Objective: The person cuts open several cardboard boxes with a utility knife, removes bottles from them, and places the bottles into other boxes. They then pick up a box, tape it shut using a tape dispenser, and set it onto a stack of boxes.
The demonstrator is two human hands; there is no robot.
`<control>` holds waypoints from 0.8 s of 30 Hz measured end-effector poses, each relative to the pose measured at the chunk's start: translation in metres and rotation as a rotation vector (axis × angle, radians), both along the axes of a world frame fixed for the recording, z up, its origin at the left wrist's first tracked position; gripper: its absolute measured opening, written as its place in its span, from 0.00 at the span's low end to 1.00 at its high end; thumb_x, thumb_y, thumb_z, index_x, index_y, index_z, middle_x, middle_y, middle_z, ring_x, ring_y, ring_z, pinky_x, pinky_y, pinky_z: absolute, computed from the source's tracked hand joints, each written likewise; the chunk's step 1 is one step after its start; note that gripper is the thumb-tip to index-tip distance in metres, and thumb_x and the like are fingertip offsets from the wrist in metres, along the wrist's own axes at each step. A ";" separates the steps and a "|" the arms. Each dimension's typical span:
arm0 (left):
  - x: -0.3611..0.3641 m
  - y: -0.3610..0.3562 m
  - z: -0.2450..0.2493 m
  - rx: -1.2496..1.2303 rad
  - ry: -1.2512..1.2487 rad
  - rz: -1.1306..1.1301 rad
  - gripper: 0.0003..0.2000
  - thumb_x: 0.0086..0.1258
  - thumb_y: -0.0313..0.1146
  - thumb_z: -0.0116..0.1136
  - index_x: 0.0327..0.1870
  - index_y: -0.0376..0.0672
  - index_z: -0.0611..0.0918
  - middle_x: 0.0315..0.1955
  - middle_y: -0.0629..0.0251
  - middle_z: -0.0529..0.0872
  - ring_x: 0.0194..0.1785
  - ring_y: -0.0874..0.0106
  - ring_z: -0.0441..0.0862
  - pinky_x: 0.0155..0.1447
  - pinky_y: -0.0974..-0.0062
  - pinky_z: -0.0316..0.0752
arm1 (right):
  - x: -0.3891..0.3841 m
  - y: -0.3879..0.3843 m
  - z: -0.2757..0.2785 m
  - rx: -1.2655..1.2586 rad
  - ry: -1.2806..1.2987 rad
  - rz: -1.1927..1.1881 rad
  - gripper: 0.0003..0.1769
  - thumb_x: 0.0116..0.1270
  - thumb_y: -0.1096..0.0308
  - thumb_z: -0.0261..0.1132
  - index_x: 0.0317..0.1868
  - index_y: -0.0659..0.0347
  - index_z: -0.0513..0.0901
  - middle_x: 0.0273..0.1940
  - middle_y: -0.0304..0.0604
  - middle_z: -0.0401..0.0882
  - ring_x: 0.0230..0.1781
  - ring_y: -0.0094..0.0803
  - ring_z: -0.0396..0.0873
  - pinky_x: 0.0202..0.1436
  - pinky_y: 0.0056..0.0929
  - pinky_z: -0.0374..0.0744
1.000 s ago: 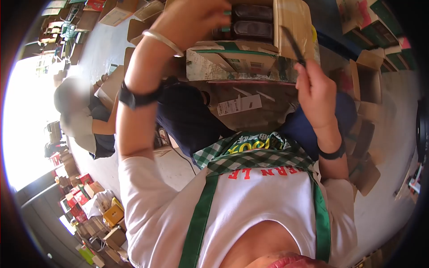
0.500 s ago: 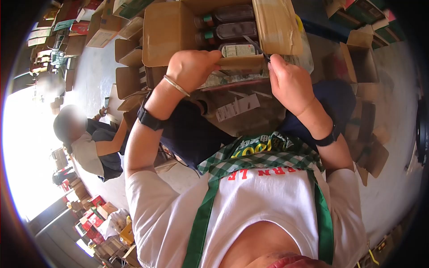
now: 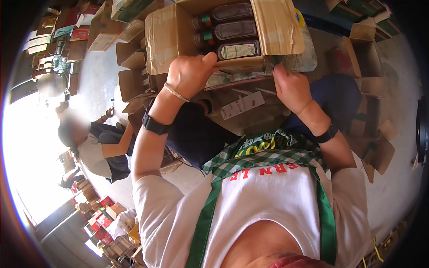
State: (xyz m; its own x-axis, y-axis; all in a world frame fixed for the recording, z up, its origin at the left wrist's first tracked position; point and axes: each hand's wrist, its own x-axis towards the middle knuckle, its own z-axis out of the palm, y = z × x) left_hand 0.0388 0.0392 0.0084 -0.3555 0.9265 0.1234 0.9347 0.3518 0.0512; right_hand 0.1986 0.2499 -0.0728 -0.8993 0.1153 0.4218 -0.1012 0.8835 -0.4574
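An open cardboard box [image 3: 161, 44] holds several dark bottles [image 3: 237, 31] lying on their sides, the nearest with a pale label. My left hand [image 3: 191, 75], a bracelet on its wrist, is closed on the box's near edge beside the bottle necks. At the near right corner of the box, my right hand [image 3: 292, 89] is closed, thumb and fingers pressed together. Something small and dark shows at its fingertips, too blurred to make out. Beneath the box is a worn, pale surface [image 3: 308, 56].
A white printed sheet [image 3: 242, 105] lies below the box, between my legs. Open cartons stand left [image 3: 130, 85] and right [image 3: 368, 56]. At the left a co-worker [image 3: 96, 147] is crouching. A yellow tape roll [image 3: 299, 18] is beyond the box's right flap.
The thin dark strip that reached from my right hand over the labelled bottle no longer shows there. My right hand has shifted slightly right and down.
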 end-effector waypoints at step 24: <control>0.000 0.004 0.050 0.072 -0.109 0.272 0.27 0.59 0.44 0.62 0.58 0.42 0.75 0.51 0.53 0.79 0.62 0.54 0.70 0.65 0.61 0.62 | -0.002 0.008 0.084 -0.215 -0.016 -0.063 0.05 0.66 0.70 0.57 0.32 0.61 0.72 0.20 0.49 0.74 0.19 0.44 0.76 0.21 0.36 0.71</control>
State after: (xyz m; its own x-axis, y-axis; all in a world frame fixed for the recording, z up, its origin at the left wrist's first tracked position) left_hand 0.0389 0.0434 0.0588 -0.6043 0.7856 0.1328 0.7942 0.5804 0.1802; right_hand 0.1962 0.2582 0.0114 -0.8940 0.2571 0.3670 -0.0401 0.7699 -0.6369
